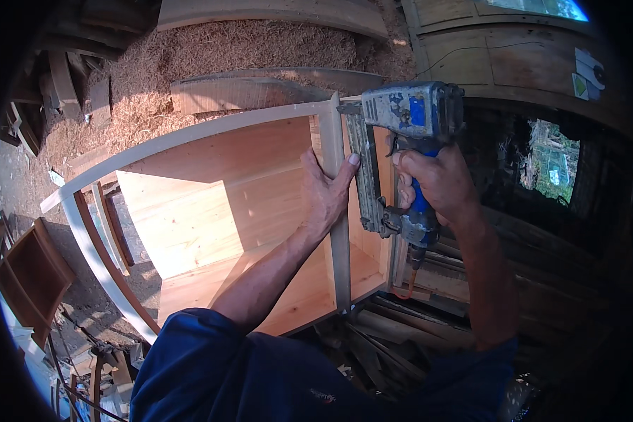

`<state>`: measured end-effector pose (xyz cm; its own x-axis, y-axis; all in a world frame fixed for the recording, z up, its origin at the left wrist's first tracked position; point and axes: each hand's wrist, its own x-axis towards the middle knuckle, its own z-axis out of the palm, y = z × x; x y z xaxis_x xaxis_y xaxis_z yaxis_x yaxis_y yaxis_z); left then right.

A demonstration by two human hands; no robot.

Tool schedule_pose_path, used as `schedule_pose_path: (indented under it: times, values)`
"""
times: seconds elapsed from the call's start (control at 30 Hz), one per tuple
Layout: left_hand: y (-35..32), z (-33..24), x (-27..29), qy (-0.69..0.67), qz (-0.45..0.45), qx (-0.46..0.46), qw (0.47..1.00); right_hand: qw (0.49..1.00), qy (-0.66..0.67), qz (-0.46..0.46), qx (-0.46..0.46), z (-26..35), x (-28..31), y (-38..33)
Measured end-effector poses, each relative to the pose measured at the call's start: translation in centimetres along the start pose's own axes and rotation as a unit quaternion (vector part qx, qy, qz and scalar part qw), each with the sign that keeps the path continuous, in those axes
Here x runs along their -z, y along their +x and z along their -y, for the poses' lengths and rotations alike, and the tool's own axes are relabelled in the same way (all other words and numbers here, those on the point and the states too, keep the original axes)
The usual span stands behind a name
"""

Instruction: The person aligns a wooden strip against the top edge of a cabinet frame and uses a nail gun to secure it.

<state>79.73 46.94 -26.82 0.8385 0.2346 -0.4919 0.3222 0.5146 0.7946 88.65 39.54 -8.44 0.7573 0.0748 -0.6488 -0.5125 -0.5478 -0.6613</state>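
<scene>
My right hand [439, 179] is wrapped round the handle of a blue and grey nail gun [411, 109], its index finger by the trigger. The gun's nose rests at or very near the top end of a pale wooden upright [340, 264]; exact contact cannot be made out. Its long magazine runs down beside that upright, and an orange air hose [403, 290] hangs from the handle. My left hand [325, 193] grips the upright lower down, thumb on the right side and fingers on the left. The upright belongs to an open wooden cabinet frame [211, 130] with bare plank panels inside.
Wood shavings [253, 49] and curved offcuts [246, 93] cover the ground beyond the cabinet. A small brown wooden box [35, 274] lies at far left. Stacked boards [401, 323] fill the dark area at lower right, below an old wooden cabinet [499, 67].
</scene>
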Motion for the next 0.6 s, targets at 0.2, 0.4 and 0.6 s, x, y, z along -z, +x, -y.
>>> schedule_pose_path:
  times: [0.2,0.4,0.6]
  values:
    - [0.0,0.3,0.2,0.013,0.02,0.007,1.0,1.0,-0.002,0.006,-0.013,0.1,0.0,-0.1]
    - [0.0,0.6,0.1,-0.013,-0.005,-0.005,1.0,1.0,-0.021,-0.011,-0.009,0.4,-0.5,-0.3]
    - [0.2,0.9,0.0,-0.022,0.002,-0.021,1.0,0.999,-0.038,-0.006,0.011,0.4,-0.5,-0.6]
